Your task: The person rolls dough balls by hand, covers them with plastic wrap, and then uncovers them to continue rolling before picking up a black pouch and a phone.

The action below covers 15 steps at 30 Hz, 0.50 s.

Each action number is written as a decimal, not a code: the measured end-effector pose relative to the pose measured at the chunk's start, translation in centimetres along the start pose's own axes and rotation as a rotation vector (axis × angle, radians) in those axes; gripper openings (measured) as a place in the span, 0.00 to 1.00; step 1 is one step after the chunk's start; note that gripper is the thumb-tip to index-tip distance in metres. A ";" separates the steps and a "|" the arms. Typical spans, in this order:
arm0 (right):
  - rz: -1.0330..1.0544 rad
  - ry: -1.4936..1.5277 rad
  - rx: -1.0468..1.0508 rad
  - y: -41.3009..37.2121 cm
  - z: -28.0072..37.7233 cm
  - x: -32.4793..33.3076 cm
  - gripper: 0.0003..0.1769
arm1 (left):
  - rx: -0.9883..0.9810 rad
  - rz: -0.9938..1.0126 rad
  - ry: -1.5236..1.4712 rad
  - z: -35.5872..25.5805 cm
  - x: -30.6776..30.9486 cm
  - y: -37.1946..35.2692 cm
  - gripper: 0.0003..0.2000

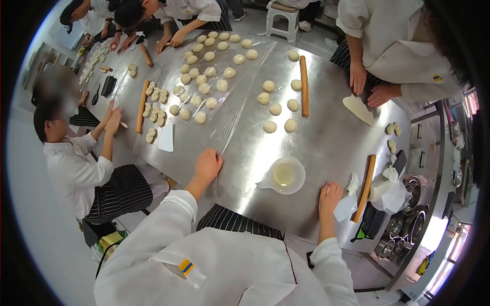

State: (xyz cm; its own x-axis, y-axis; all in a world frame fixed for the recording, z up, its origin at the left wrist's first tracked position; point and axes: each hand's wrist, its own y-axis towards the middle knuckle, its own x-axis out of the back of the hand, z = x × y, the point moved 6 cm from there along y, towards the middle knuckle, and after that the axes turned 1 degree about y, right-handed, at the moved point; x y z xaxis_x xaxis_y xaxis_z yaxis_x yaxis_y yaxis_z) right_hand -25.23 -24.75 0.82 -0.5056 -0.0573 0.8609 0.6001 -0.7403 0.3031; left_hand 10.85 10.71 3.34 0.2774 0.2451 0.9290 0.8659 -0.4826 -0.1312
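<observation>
My left hand [208,166] rests with curled fingers on the near edge of the steel table [245,173], beside the edge of a clear plastic sheet [232,120]. Under that sheet lie several round dough balls [200,118]. My right hand [330,196] is also curled on the table, left of a white scraper [345,208]; what it holds, if anything, is hidden. Between my hands stands a white jug [290,176] with pale yellow liquid in it. Several uncovered dough balls [275,109] sit beyond the jug, near a wooden rolling pin [304,86].
At the right lie another rolling pin [364,187] and a white bag [389,195]. Across the table a person's hands touch flattened dough [359,110]. A person at the left [76,163] presses their palms together near twisted dough pieces [154,104]. More people work at the far left.
</observation>
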 end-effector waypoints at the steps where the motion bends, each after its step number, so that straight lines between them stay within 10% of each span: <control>1: 0.006 -0.005 0.004 -0.1 1.3 -0.4 0.05 | 0.005 0.005 -0.006 0.4 0.1 0.9 0.15; 15: 0.184 -0.140 -0.013 0.5 4.0 1.9 0.22 | -0.116 0.437 -0.048 0.3 0.2 4.9 0.16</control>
State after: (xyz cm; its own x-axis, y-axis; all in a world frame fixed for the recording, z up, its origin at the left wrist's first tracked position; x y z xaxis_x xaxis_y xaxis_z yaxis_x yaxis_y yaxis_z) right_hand -23.40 -22.51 4.21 -0.2968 -0.0999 0.9497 0.6656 -0.7347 0.1308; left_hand 15.25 8.62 2.76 0.6280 0.0344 0.7774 0.6113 -0.6400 -0.4655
